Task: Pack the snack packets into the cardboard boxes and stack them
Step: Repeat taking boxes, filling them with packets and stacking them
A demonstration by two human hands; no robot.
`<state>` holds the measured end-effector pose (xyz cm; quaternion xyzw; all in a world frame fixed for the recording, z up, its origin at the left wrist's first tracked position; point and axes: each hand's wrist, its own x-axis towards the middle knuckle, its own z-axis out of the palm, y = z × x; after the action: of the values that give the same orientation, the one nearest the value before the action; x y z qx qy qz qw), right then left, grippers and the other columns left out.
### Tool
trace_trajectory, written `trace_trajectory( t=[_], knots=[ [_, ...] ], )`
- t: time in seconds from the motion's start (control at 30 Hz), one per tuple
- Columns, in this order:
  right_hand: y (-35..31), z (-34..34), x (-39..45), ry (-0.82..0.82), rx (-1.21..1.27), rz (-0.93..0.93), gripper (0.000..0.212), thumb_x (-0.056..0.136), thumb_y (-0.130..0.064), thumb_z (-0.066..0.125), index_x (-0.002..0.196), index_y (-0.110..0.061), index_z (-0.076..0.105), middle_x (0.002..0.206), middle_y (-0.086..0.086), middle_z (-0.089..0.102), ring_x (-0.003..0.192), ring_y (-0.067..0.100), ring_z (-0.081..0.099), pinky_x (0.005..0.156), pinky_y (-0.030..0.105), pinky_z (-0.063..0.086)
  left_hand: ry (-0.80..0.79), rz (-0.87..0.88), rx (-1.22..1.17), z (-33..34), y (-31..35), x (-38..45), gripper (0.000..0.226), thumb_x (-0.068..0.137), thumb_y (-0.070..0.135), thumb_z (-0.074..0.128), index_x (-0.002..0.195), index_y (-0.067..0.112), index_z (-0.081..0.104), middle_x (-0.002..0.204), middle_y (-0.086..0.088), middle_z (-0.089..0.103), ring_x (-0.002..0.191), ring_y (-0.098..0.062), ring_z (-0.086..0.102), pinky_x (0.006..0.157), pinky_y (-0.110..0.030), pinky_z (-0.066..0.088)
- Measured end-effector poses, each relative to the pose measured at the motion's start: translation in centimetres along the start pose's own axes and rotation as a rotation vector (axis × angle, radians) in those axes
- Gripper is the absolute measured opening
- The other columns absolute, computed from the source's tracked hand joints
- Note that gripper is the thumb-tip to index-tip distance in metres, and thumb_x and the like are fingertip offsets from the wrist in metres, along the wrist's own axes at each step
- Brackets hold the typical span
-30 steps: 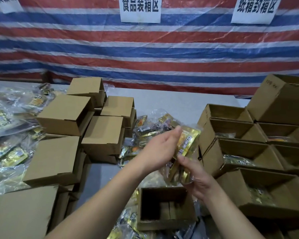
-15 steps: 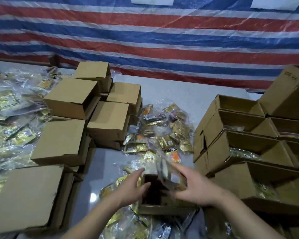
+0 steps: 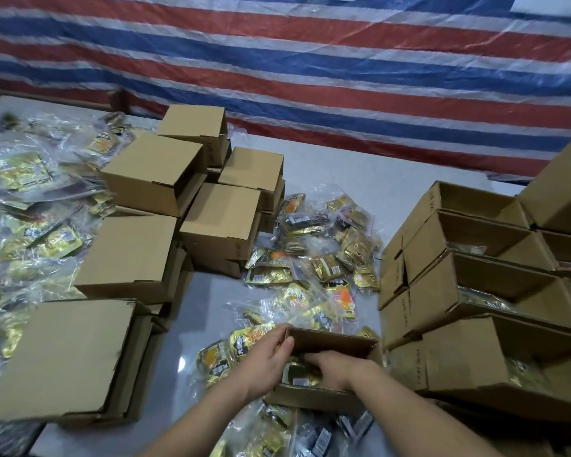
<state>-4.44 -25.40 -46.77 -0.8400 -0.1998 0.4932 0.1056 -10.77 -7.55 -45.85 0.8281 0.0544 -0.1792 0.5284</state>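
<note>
At six o'clock we are pressing a gold snack packet [image 3: 299,374] flat into the open cardboard box [image 3: 330,341], its long axis running three to nine; our right hand [image 3: 337,366] is curling over it, our left hand [image 3: 267,357] gripping the box's wall.
</note>
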Motion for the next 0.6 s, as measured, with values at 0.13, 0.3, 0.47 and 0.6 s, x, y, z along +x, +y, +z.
trace_trajectory(
  t=[0.13,0.3,0.47,0.6],
  knots=[
    [-0.2,0.2,-0.6,0.041,0.107,0.003,0.062,0.09,-0.038,0.067,0.148,-0.027,0.047,0.145,-0.003,0.053,0.131,0.015,0.05,0.11,0.028,0.039,-0.004,-0.001,-0.024,0.1,-0.5,-0.3,0.019,0.102,0.047,0.039,0.118,0.052,0.048,0.118,0.026,0.052,0.106,0.019,0.046,0.089,-0.006,0.036],
    [-0.4,-0.9,-2.1,0.169,0.228,0.008,0.032,0.098,-0.05,0.049,0.08,-0.03,0.066,0.081,-0.008,0.067,0.074,0.014,0.062,0.067,0.029,0.049,-0.025,0.005,-0.054,0.0,-0.3,-0.1,0.018,0.103,0.043,0.039,0.114,0.049,0.053,0.111,0.023,0.058,0.102,0.014,0.053,0.081,-0.004,0.04],
    [-1.6,0.3,0.0,-0.062,0.18,0.123,0.049,0.106,-0.038,0.026,0.146,-0.016,0.044,0.144,0.01,0.051,0.116,0.019,0.055,0.095,0.028,0.042,-0.027,0.012,0.007,0.2,-0.4,-0.3,0.034,0.104,0.041,0.039,0.137,0.035,0.046,0.121,0.032,0.047,0.11,0.014,0.047,0.084,0.003,0.032],
    [-1.9,0.6,-0.1,-0.078,0.261,0.132,0.048,0.106,-0.035,0.026,0.15,-0.019,0.036,0.138,0.005,0.048,0.119,0.02,0.05,0.097,0.026,0.037,-0.03,0.002,0.077,0.6,-0.3,-0.7,0.053,0.103,0.049,0.036,0.152,0.031,0.029,0.136,0.026,0.028,0.129,0.007,0.026,0.105,-0.01,0.019]
  ],
)
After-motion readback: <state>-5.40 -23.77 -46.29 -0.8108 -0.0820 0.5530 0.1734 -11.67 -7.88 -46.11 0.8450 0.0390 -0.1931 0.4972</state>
